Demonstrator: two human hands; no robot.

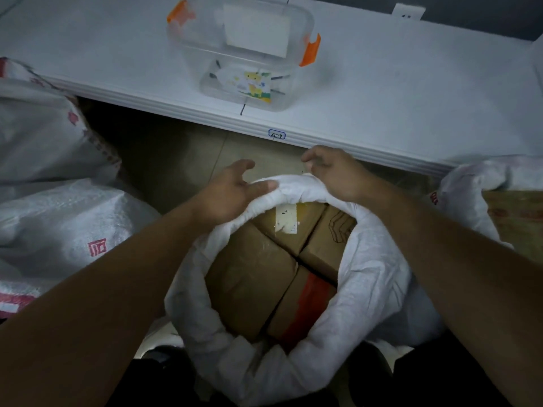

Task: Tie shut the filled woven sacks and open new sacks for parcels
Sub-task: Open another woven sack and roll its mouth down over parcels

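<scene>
A white woven sack [373,277] stands open in front of me, its rim rolled down into a thick collar. Several brown cardboard parcels [252,274] fill it; one carries red tape, another a pale label. My left hand [235,192] rests on the far left of the rolled rim, thumb pressed on the fabric and fingers spread above it. My right hand [335,171] sits on the far right of the rim, fingers curled, thumb and forefinger pinched near each other; whether something thin is between them cannot be told.
A white table [382,92] runs across the back with a clear plastic box [244,51] with orange clips on it. Filled white sacks with red print [58,227] lie at the left. Another sack with brown parcels [499,207] stands at the right.
</scene>
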